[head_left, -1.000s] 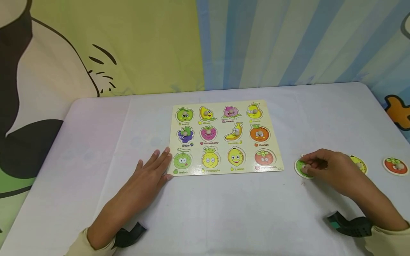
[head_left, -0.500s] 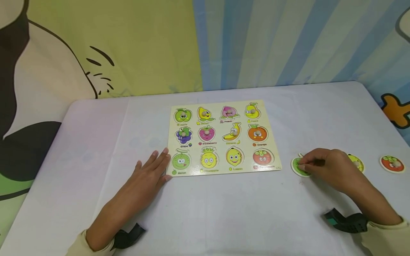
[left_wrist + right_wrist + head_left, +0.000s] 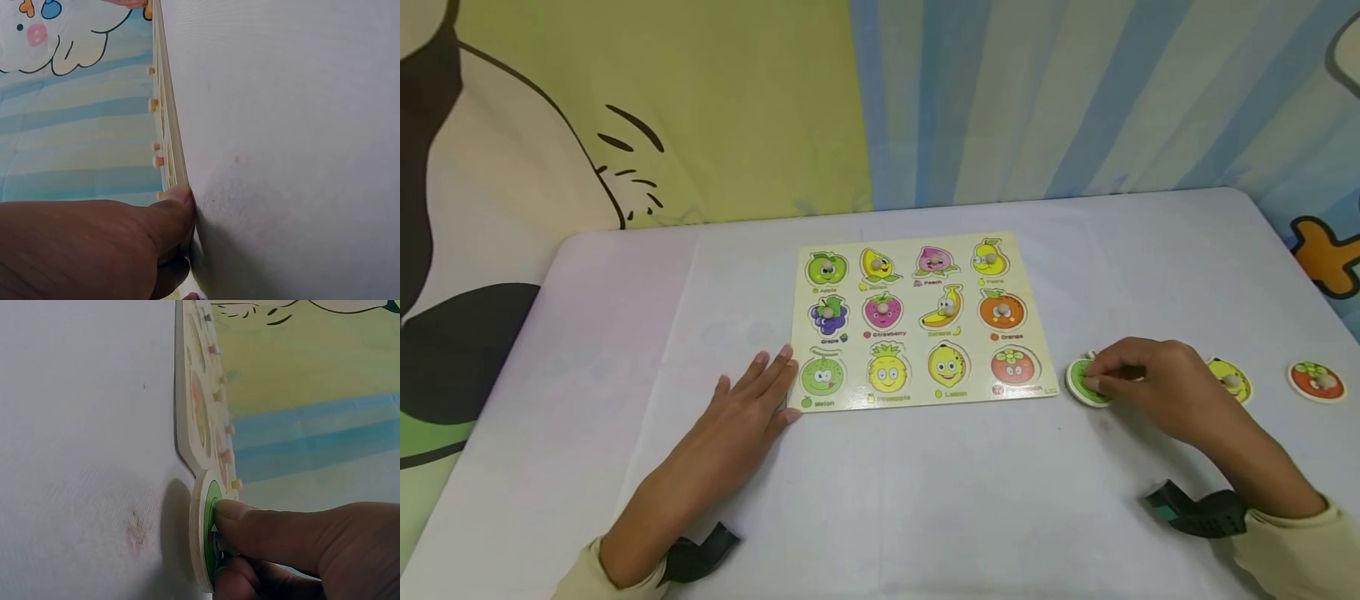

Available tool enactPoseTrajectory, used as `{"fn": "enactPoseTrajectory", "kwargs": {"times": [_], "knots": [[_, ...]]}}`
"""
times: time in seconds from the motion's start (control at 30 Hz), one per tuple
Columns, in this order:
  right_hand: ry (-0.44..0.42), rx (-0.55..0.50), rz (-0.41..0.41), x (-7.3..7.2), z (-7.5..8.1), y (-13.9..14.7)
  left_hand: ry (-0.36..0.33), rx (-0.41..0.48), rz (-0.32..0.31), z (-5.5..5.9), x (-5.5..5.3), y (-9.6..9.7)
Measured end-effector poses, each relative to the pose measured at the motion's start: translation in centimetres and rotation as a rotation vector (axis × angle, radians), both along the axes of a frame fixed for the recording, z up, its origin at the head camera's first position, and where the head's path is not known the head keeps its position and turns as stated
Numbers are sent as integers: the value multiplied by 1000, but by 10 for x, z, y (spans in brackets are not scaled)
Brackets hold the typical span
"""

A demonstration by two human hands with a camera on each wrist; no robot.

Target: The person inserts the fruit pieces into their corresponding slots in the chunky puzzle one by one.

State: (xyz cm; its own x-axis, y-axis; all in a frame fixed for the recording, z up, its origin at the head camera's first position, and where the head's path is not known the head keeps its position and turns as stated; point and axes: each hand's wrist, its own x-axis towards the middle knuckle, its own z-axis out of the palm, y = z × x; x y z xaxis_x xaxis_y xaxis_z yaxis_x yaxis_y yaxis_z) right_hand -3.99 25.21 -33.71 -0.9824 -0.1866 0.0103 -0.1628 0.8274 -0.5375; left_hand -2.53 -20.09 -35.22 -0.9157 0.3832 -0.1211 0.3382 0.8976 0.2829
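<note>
A cream fruit puzzle board (image 3: 922, 395) lies flat on the white table. Knobbed fruit pieces fill its two upper rows; the bottom row's pictures show no knobs. My left hand (image 3: 737, 437) rests against the board's left edge with its fingers extended, its thumb (image 3: 169, 215) touching the rim in the left wrist view. Just off the board's lower right corner, my right hand (image 3: 1172, 400) pinches a round green melon piece (image 3: 1081, 392) by its knob, which the fingers hide. In the right wrist view this piece (image 3: 199, 550) stands slightly above the cloth, over its shadow.
Right of the right hand lies a yellow lemon-like piece (image 3: 1221, 367), partly covered by the hand. Farther right is a red persimmon piece (image 3: 1317, 382) with a knob. A printed curtain (image 3: 737, 125) hangs behind the table. Both wrists carry black camera mounts (image 3: 1198, 510).
My right hand has moved the melon piece a little to the left, closer to the board, and it now looks slightly raised. The left hand stays at the board's edge.
</note>
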Motion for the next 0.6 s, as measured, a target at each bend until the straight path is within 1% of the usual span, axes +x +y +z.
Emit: {"fn": "enactPoseTrajectory", "kwargs": {"times": [0.2,0.33,0.43,0.6], "knots": [[57,-46,32,-1,7,-17,-5,7,-1,1,-1,1],[56,-110,66,-3,12,-32,-9,11,-4,1,-1,2],[52,-147,102,-5,12,-44,-13,11,-6,1,-1,2],[32,-172,141,-8,11,-59,-13,5,6,2,0,2]]}}
